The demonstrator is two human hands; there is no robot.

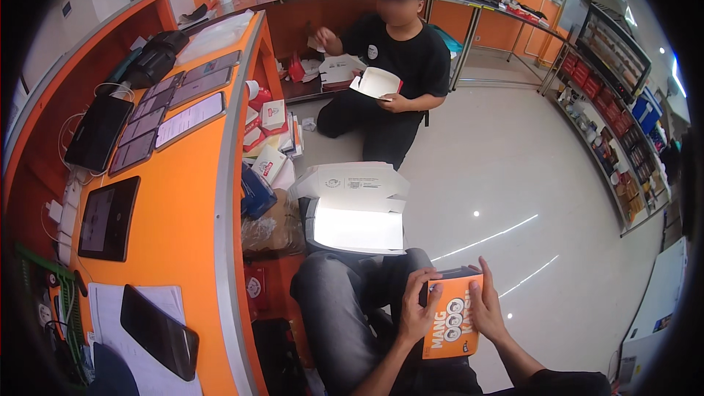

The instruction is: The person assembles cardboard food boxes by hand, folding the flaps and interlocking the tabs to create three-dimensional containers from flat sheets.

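Observation:
An orange food carton [453, 319] with a dark edge and white print is held above my lap between both hands. My left hand [419, 306] grips its left side, the thumb lying on the front. On the opposite side my right hand [488, 309] is closed along the edge, fingers partly behind the carton. Beyond my knees lies an unfolded white carton [356, 224], its lid raised and its inside facing up. Across from me a co-worker [403, 51] in black crouches, holding an open white carton [378, 83].
An orange counter [187, 227] runs along my left, bearing several phones, a tablet [108, 218] and a dark phone [159, 331] on papers. Small cartons [273, 117] pile up beside it. A steel table [484, 6] spans the back; a stocked shelf [594, 125] stands far right.

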